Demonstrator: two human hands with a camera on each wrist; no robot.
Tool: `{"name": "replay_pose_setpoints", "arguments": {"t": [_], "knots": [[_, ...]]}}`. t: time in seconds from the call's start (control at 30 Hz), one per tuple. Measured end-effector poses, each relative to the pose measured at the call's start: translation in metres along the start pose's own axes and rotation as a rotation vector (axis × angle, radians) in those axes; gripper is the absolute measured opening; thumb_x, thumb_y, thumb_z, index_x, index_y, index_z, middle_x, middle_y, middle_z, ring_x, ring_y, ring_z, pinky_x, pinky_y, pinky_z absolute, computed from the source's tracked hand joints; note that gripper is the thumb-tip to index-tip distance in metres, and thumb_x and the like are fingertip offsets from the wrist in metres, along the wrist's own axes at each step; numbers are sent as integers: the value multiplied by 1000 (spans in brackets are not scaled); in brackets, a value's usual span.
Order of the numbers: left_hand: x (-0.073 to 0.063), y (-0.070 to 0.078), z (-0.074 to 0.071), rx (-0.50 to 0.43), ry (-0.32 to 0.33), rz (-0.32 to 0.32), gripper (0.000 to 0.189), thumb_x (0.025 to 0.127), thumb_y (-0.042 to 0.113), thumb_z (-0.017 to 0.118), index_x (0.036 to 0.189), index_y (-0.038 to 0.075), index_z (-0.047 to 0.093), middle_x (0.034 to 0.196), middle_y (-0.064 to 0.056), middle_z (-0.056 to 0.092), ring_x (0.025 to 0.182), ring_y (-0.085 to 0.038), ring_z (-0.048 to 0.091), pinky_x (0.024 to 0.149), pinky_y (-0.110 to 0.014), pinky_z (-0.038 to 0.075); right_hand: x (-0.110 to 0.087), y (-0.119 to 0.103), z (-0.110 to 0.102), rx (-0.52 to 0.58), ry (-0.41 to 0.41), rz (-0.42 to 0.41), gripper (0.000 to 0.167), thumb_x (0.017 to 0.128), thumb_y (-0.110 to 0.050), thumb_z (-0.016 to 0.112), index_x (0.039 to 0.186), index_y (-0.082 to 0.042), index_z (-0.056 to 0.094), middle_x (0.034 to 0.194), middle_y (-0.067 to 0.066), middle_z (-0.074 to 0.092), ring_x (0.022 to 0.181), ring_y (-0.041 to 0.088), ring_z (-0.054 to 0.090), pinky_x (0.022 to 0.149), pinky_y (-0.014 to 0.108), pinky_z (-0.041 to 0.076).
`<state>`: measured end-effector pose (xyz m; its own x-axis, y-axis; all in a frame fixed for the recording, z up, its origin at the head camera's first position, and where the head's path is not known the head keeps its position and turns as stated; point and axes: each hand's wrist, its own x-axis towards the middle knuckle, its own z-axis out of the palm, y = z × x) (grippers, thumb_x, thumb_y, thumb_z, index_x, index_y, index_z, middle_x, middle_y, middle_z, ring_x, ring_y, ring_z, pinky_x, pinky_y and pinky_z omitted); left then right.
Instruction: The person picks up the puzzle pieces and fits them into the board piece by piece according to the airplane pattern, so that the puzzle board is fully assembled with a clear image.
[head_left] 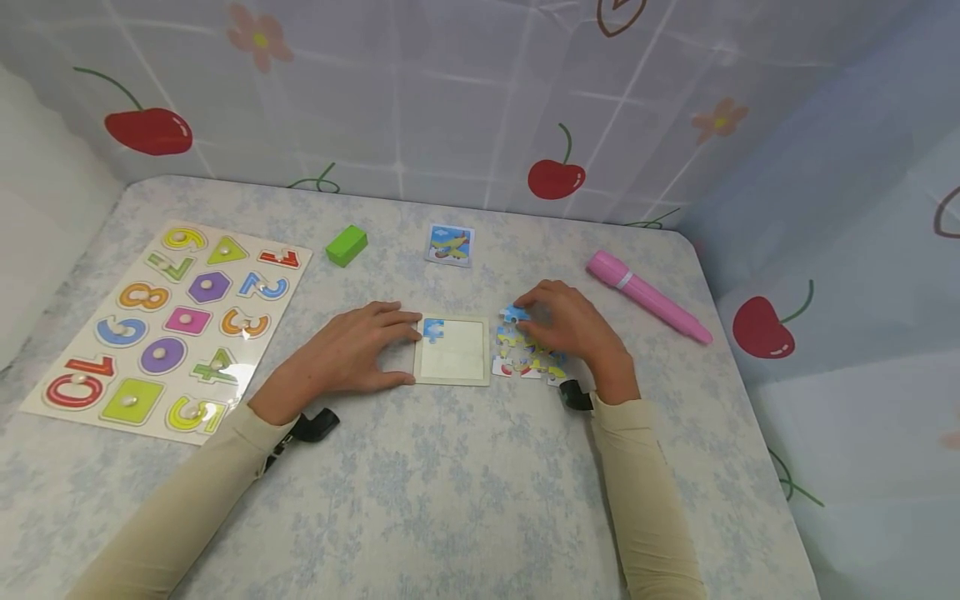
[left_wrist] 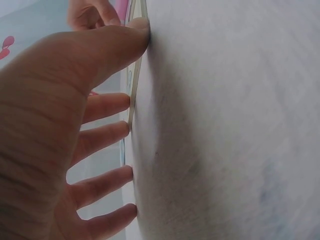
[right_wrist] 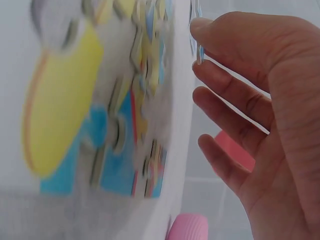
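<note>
A square puzzle tray (head_left: 453, 354) lies in the middle of the table, with one blue jigsaw piece (head_left: 433, 330) in its upper left corner. My left hand (head_left: 358, 346) rests at the tray's left side, thumb and spread fingertips against its edge; in the left wrist view the fingers are extended. Over the loose pieces (head_left: 528, 367) to the right of the tray, my right hand (head_left: 573, 325) pinches a blue jigsaw piece (head_left: 513, 314) between thumb and finger. The right wrist view shows that held piece (right_wrist: 200, 54) edge-on, lifted above the others.
A number and shape board (head_left: 161, 325) lies at the left. Behind the tray are a green block (head_left: 347, 246) and a small airplane picture card (head_left: 450, 245). A pink marker (head_left: 648, 297) lies at the right. Curtains hang behind the table.
</note>
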<state>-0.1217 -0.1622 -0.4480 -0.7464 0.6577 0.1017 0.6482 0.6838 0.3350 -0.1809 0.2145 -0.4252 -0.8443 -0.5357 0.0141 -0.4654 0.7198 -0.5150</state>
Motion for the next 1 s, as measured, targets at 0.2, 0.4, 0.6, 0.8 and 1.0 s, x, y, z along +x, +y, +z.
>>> {"name": "replay_pose_setpoints", "arguments": {"t": [0.2,0.4,0.6,0.8,1.0], "knots": [[0,0,0,-10,-2,1,65,86,55,88,137,16,74,158,-4,59,150,-37,49,111,-58,51,4,-11,5,-23,8,-95,29,97,-18,82,123,-7,79,117,6,74,113,28,66,102,48,54],[0,1,-1,-12,-4,0,64,87,54,88,137,16,74,158,-4,58,150,-37,48,110,-59,51,10,-25,12,-58,-7,-127,28,96,-18,82,123,-10,80,116,3,74,112,26,66,101,47,53],[0,0,-1,-10,-5,2,64,87,54,87,136,16,74,158,-4,58,150,-36,49,111,-58,51,15,-33,22,-97,-33,-140,28,97,-20,82,124,-10,80,118,4,74,114,25,66,103,46,54],[1,0,0,-10,-10,-1,63,88,55,86,136,17,74,158,-3,59,150,-36,49,111,-57,51,19,-37,29,-106,-32,-191,29,98,-19,82,125,-10,79,120,5,73,114,26,66,102,47,54],[0,-1,0,-2,-6,3,63,88,55,86,137,17,74,159,-3,58,150,-36,48,111,-58,51,22,-43,34,-121,-20,-217,27,99,-19,80,125,-11,78,122,6,72,114,27,67,100,47,55]]}}
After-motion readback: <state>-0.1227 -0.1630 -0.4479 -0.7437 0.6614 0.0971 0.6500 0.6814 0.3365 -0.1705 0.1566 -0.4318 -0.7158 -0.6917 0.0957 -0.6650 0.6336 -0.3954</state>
